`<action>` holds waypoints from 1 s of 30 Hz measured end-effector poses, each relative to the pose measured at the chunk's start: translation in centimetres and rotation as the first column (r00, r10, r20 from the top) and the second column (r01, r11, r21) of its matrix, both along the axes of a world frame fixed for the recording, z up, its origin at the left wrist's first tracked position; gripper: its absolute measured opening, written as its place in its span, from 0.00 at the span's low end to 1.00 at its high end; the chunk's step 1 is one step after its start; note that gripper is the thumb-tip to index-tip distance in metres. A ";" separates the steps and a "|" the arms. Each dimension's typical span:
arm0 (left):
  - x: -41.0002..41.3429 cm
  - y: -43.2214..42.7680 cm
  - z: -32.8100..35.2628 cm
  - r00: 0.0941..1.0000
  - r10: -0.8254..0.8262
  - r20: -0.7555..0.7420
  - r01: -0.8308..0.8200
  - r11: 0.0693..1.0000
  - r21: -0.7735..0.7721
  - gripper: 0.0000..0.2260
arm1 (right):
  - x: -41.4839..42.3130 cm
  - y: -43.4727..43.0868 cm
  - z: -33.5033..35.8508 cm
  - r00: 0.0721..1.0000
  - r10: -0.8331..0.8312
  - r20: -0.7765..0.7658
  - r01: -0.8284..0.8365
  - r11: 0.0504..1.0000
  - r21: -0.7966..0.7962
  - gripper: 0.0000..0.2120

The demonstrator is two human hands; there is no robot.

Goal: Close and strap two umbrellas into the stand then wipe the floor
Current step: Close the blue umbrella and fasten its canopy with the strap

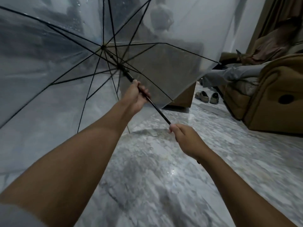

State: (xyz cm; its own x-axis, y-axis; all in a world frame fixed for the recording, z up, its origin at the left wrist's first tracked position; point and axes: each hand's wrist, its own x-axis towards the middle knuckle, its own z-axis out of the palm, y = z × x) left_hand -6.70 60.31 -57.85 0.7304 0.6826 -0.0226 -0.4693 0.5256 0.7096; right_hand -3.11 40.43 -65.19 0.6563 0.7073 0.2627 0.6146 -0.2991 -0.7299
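A clear plastic umbrella (172,66) with black ribs is spread open in front of me, tilted away, water drops on its canopy. Its black shaft (159,111) runs down to the right. My left hand (136,96) is closed around the shaft just below the runner. My right hand (185,138) grips the handle end, which is hidden inside the fist. The marble floor (147,177) below carries drops and a wet patch (172,173). No stand and no second umbrella are in view.
A brown sofa (270,102) with a grey cloth (232,74) over it stands at the right. A pair of shoes (207,97) lies on the floor beside a brown box-like piece (183,99). A white wall is behind.
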 end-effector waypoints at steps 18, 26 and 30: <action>0.0 2.9 -0.2 0.998 0.018 -0.061 -0.021 0.999 -0.048 0.18 | 0.3 -3.7 -0.3 0.838 0.170 -0.519 -0.269 0.955 -0.122 0.21; -0.3 1.6 0.1 0.997 0.029 -0.065 -0.033 0.998 -0.054 0.18 | -0.5 -2.9 -0.2 0.923 0.158 -0.352 -0.206 0.973 -0.102 0.17; 0.4 -3.3 -0.2 0.975 -0.119 -0.187 0.132 0.990 0.054 0.18 | -0.6 -1.2 1.5 0.863 0.157 -0.479 -0.141 0.988 0.069 0.11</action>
